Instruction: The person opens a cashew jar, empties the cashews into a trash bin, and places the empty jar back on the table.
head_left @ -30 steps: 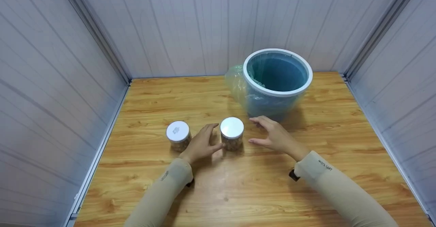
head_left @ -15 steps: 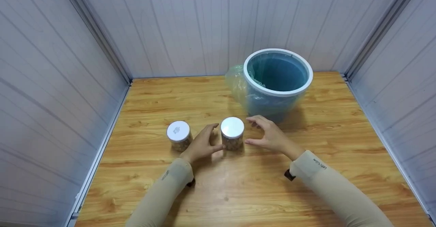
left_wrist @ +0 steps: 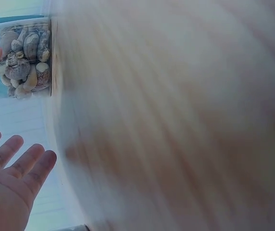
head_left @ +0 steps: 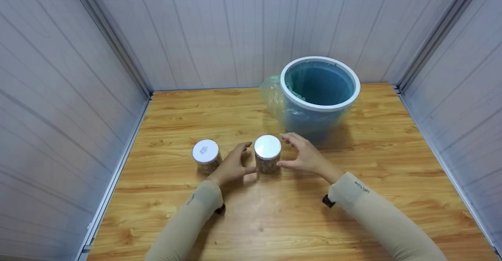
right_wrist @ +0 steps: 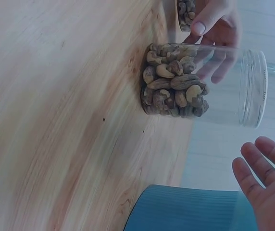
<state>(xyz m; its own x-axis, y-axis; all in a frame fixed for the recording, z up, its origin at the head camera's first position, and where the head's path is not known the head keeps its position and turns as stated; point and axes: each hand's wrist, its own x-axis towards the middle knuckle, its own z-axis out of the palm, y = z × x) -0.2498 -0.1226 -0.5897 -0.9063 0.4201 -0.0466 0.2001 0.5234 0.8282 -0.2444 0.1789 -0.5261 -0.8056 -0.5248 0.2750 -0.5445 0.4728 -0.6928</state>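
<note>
A clear jar with a white lid stands upright between my two hands. In the right wrist view its lower part holds brown nuts, some curved like cashews. To its left, my left hand has fingers and thumb spread, the thumb tip close to the jar's side. Across from it, my right hand is likewise spread, thumb and fingertips near the jar. Whether either thumb touches the jar, I cannot tell. A second white-lidded jar of nuts stands just left of my left hand.
Behind my right hand stands a blue bin with a white rim, and a clear greenish bag bulges out on its left. The wooden tabletop is enclosed by white panel walls at the back and both sides.
My right hand has moved left, closer to the middle jar. My left hand, both jars and the bin stay almost where they were.
</note>
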